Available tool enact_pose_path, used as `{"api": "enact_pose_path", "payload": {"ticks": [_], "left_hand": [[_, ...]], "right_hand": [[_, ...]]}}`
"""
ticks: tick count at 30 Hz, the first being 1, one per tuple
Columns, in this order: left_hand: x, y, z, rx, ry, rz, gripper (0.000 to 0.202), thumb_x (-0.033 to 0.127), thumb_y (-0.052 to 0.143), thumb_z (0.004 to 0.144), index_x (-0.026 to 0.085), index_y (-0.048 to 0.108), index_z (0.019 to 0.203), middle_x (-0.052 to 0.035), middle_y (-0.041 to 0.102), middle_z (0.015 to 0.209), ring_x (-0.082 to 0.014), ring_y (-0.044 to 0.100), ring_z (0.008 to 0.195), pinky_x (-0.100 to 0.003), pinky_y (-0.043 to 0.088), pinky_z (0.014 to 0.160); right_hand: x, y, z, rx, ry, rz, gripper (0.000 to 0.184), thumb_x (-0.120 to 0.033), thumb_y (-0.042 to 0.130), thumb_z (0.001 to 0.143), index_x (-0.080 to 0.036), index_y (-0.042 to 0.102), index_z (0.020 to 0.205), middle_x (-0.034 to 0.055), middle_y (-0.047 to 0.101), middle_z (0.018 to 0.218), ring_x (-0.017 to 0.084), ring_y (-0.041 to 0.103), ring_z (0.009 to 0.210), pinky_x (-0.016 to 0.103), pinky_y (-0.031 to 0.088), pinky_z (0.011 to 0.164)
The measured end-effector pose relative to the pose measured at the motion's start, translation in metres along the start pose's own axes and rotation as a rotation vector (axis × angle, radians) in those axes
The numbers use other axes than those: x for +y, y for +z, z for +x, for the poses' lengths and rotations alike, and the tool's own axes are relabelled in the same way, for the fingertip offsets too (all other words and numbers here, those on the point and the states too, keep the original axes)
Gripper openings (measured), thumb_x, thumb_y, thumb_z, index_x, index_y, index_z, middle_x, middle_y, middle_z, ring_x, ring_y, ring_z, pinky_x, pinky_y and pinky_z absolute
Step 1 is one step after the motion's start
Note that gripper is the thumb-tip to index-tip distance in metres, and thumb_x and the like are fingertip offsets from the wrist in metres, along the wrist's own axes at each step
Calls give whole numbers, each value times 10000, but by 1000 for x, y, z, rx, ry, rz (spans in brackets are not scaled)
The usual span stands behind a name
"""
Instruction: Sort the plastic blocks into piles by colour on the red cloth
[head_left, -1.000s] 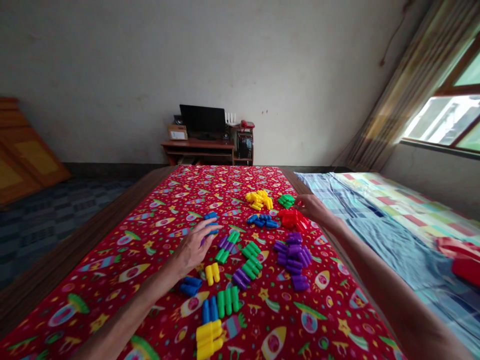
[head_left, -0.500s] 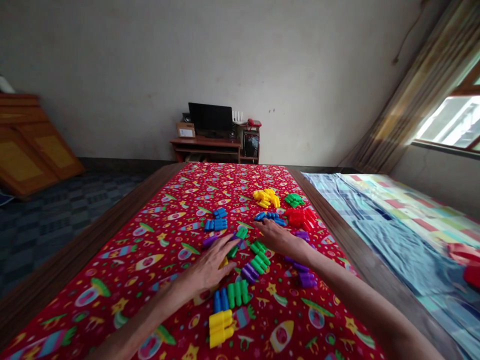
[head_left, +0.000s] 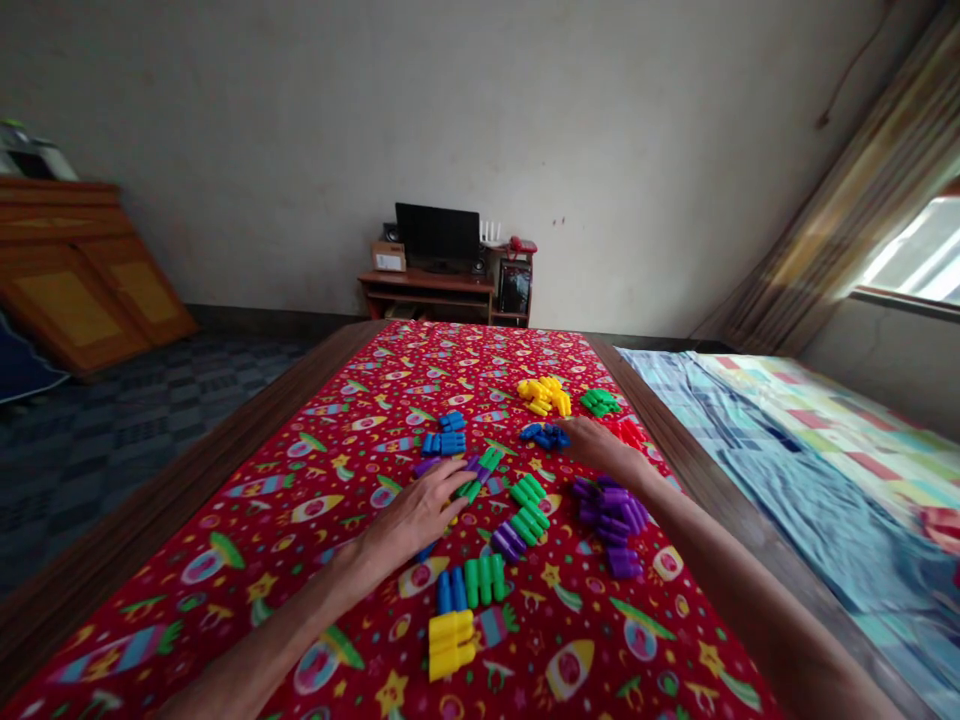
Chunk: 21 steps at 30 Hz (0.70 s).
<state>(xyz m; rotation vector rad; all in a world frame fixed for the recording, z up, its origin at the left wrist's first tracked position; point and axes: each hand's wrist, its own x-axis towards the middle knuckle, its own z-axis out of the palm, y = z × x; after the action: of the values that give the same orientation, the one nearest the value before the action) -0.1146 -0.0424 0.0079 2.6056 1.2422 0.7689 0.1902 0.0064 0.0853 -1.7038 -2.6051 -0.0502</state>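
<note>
Room: plain wall, with a monitor (head_left: pixel 437 232) on a far desk (head_left: pixel 424 282) and a bed (head_left: pixel 787 480) to the right.
Bench: wooden edge (head_left: pixel 225 430), covered by a red rocket-print cloth (head_left: pixel 337 420) with plastic blocks in colour groups.
Left hand (head_left: pixel 416 520): grip wide, fingertips on a green-and-purple block cluster (head_left: pixel 480 472) whose long axis runs diagonally, ahead and right.
Right hand (head_left: pixel 600 450): grip loosely open, nothing visibly held, between blue blocks (head_left: pixel 546 436) and red blocks (head_left: pixel 628 432).

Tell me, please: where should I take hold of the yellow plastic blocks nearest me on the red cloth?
Grip the yellow plastic blocks by their long outer sides, coming from above with your left hand. They lie flat as a ribbed bundle, and the near side is free of other pieces, so the fingers fit there.
</note>
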Motion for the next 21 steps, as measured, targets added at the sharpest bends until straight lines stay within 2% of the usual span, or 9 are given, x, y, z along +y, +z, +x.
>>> {"api": "enact_pose_path", "payload": {"ticks": [3,7,9,12,15,17,19,21], "left_hand": [[3,3,0,-1,-28,23,401,253,569,874,209,589,1272,-115,573,1353,-260,558,1235,-403,475,1038],[1,-9,4,55,-4,11,329,305,508,917,204,628,1207,-100,625,1250,-233,601,1156,-376,495,1015],[-7,-17,8,117,-16,28,316,291,444,939,192,654,1154,-103,634,1210,-233,607,1131,-388,499,1008],[-28,-20,14,182,-92,87,325,288,455,923,186,649,1163,-120,593,1272,-265,553,1207,-438,466,1036],[-49,-13,20,158,-173,97,365,340,550,877,186,631,1198,-131,583,1285,-289,539,1223,-463,464,1023],[-56,-7,27,130,-179,75,361,342,594,851,189,646,1174,-122,630,1194,-277,587,1152,-445,490,983],[-55,-2,35,121,-170,44,316,290,619,828,188,670,1123,-104,671,1077,-258,632,1061,-411,516,937],[-48,2,41,116,-151,4,276,205,617,804,190,684,1072,-90,695,1015,-243,657,1005,-384,532,905]], "right_hand": [[0,5,6,-50,-62,11,241,-50,547,791,-117,660,993,116,691,947,187,626,843,252,467,720],[-10,10,12,-10,-89,15,191,-45,518,789,-127,654,896,82,666,797,159,582,704,257,434,642],[-14,8,10,3,-83,20,222,-44,511,795,-124,653,945,91,670,814,160,589,721,256,436,650],[-18,-1,4,-1,-28,4,231,-116,539,836,-116,641,1043,133,689,913,193,624,805,267,451,683],[-25,-16,0,8,26,-19,240,-209,512,901,-119,628,1091,160,696,953,221,650,829,270,450,660],[-35,-22,2,27,30,-17,232,-209,454,934,-132,639,1051,150,700,917,211,658,797,259,445,641],[-51,-20,9,30,-31,9,243,-162,413,939,-134,651,978,133,699,866,195,655,763,258,455,651],[-70,-9,19,47,-185,67,234,-105,424,911,-127,651,966,122,695,875,188,649,787,270,480,701]]}}
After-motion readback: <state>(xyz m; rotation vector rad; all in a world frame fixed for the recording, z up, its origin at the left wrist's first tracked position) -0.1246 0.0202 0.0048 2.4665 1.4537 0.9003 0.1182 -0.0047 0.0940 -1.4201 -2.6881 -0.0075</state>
